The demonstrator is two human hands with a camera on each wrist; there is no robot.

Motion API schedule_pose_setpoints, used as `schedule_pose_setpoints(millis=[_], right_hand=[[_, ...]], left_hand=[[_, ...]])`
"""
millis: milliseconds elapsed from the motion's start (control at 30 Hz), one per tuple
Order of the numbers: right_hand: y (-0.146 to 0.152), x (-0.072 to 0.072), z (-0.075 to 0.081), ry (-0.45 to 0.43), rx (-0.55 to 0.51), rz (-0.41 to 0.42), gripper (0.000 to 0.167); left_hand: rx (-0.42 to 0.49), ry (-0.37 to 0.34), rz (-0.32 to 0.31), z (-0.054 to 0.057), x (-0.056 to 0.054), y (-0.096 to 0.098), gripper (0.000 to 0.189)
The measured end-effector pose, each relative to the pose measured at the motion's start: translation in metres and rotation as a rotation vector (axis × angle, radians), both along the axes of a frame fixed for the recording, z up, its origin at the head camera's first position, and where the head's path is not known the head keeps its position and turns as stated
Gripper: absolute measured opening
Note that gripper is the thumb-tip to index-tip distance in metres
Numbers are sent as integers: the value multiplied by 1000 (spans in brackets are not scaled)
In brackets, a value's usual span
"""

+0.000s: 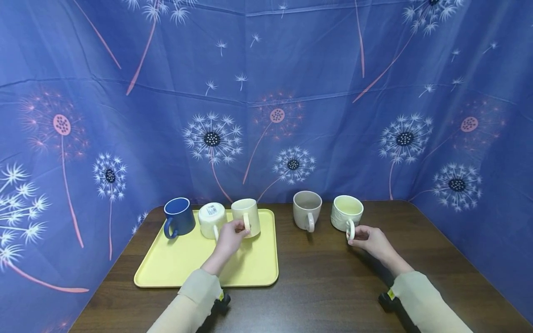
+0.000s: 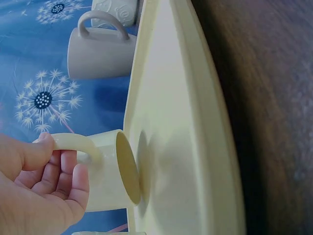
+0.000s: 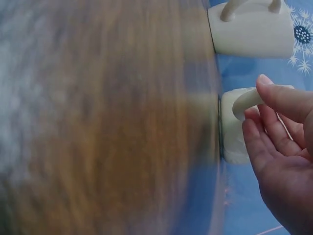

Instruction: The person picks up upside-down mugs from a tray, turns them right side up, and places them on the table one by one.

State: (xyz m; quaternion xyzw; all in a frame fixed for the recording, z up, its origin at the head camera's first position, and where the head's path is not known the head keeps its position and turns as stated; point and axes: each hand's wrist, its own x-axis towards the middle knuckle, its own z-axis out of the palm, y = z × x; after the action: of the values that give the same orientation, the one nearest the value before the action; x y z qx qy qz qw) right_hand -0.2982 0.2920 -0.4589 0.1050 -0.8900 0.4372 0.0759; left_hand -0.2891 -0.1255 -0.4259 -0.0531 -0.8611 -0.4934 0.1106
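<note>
My left hand (image 1: pixel 230 239) pinches the handle of a cream mug (image 1: pixel 252 224) over the yellow tray (image 1: pixel 200 273). In the left wrist view, that mug's hollow mouth (image 2: pixel 128 169) faces the tray with its rim tilted. Beside it on the tray sits a white mug (image 1: pixel 211 221), upside down, a label on its base. A dark blue mug (image 1: pixel 179 216) stands upright at the tray's back left corner. At the right, my right hand (image 1: pixel 374 241) pinches the handle of an embossed white mug (image 1: pixel 343 216), upright on the table.
An upright grey mug (image 1: pixel 305 213) stands between the tray and the embossed mug, handle toward me. The dark wooden table (image 1: pixel 325 282) extends in front of it. A blue dandelion-print cloth (image 1: pixel 266 60) hangs behind the table and along its sides.
</note>
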Motion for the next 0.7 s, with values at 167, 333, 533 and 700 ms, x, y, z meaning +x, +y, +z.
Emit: schedule_pose_setpoints(millis=[167, 333, 533, 700], right_hand=[[2, 2, 3, -11, 34, -6, 26], [2, 6, 9, -25, 55, 7, 29], [5, 8, 15, -69, 4, 25, 36], [9, 12, 23, -62, -18, -29, 38]], left_hand=[[-7, 17, -3, 3, 0, -1, 7], [0, 10, 6, 4, 1, -4, 7], [21, 21, 0, 6, 2, -4, 6], [22, 38, -2, 6, 2, -4, 7]])
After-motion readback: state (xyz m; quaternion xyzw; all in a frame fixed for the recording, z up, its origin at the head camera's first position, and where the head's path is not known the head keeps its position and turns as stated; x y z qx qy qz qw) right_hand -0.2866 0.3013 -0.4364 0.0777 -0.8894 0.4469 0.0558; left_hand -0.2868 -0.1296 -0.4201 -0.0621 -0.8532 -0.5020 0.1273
